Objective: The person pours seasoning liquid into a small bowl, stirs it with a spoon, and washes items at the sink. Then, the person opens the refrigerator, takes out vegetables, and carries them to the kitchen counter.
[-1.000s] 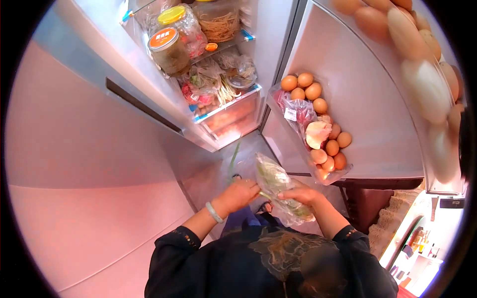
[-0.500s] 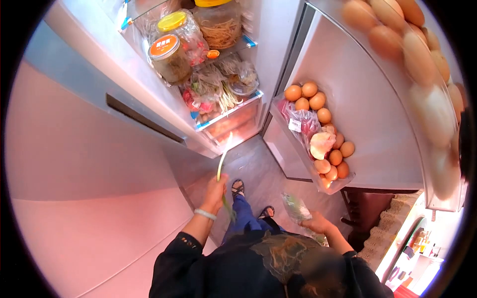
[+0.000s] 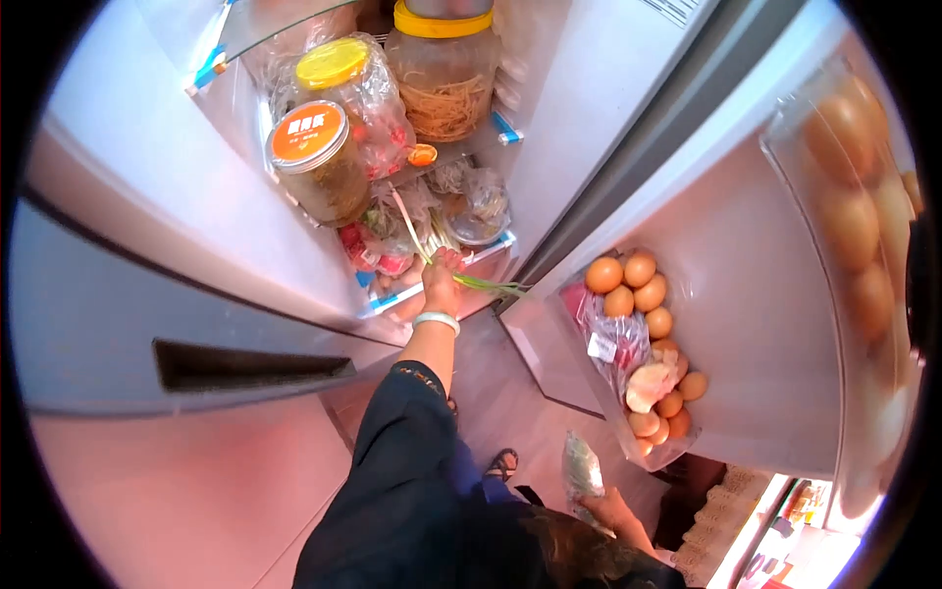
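Note:
My left hand, with a pale bracelet at the wrist, is closed round a green onion at the front of the fridge's lower shelf. The white end points up toward the shelf and the green leaves stick out to the right. Behind the hand lie bagged vegetables and a bundle of white stalks. Low at the right, my right hand grips a clear plastic bag with something green inside, held over the floor.
Jars stand on the shelf above, one with an orange lid, one with a yellow lid. The open door at the right bears a bin of eggs and more eggs higher up. A recessed handle is at the left.
The green onion came out of the bag in my left hand, which has since moved up and forward to the fridge shelf. My right hand has lowered with the bag. The view has shifted closer.

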`<action>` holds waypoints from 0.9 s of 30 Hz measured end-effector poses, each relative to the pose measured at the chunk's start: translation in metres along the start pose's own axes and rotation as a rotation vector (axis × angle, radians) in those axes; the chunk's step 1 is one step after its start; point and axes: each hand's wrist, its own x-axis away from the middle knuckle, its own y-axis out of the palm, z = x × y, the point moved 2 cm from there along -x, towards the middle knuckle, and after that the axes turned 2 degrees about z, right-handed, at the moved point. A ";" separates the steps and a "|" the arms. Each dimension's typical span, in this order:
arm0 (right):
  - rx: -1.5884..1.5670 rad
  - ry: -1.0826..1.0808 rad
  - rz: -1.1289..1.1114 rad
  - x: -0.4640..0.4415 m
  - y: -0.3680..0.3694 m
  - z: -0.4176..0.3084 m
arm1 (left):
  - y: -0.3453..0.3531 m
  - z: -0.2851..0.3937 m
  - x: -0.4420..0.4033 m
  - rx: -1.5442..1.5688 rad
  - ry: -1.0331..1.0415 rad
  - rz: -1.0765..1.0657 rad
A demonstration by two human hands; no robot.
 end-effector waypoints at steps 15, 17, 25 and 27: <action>-0.129 0.014 0.061 -0.006 0.010 -0.027 | 0.016 -0.016 -0.032 -0.349 -0.096 0.054; -0.144 0.039 0.058 0.000 0.010 -0.040 | 0.017 -0.025 -0.050 -0.424 -0.096 0.106; -0.085 0.026 0.083 -0.002 0.011 -0.044 | 0.011 -0.006 -0.058 -0.315 -0.122 0.191; -0.107 0.034 0.059 -0.003 0.014 -0.050 | 0.014 0.006 -0.047 -0.181 -0.163 0.145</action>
